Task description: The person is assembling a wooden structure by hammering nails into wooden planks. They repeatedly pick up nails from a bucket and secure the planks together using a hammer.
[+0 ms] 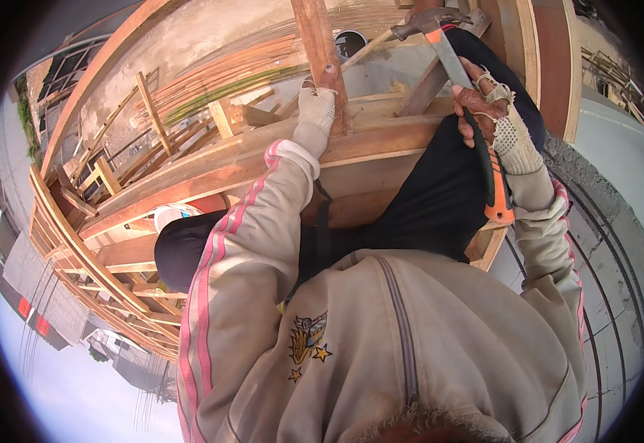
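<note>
My right hand (493, 118), in a knitted fingerless glove, is wrapped around a claw hammer (493, 173) with a black and orange grip. The hammer's dark metal head (429, 22) points away from me, near the top of the view. Further left, my left hand (317, 103), gloved the same way, grips an upright wooden post (316, 37) near its lower end. Its thumb shows on the post's face; the other fingers are mostly hidden. That post's lower end overlaps a long horizontal beam (381, 140). A thin pale stick (370, 50) runs from the post toward the hammer head.
My dark-trousered legs (425, 196) straddle the timber framework. Curved wooden framing (78, 251) drops away at left. Long boards (226, 66) lie below, near a dark bucket (350, 44). A white bucket (176, 214) is beside my left knee. Rough concrete (595, 170) and dark rods lie right.
</note>
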{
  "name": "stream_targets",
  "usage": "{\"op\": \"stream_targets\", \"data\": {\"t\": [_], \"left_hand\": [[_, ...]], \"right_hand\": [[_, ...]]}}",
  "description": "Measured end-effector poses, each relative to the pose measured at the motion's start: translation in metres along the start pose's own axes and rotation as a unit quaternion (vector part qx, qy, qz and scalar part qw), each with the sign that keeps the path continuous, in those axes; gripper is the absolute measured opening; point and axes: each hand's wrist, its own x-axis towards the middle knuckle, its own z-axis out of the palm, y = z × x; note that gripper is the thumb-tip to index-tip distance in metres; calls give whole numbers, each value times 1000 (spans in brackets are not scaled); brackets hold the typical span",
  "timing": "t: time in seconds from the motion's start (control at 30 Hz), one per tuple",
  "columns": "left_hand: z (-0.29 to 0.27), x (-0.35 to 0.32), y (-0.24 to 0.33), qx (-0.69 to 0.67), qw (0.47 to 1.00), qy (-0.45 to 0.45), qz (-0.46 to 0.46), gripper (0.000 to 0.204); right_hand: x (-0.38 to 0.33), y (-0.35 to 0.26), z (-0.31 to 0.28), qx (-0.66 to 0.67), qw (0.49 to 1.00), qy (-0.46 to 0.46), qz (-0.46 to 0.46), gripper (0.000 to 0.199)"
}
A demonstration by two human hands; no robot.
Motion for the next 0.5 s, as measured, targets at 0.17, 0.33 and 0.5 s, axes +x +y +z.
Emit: {"op": "stream_targets", "data": {"t": [0.17, 0.33, 0.5], "left_hand": [[-19, -4, 24, 125, 991, 17, 36, 80], [-86, -81, 129, -29, 945, 61, 320, 66], [-270, -238, 161, -125, 819, 13, 560, 58]], "right_hand": [[-27, 8, 40, -61, 995, -18, -83, 64], [-44, 2, 61, -79, 978, -20, -194, 62], [-41, 31, 84, -123, 991, -30, -36, 53]]}}
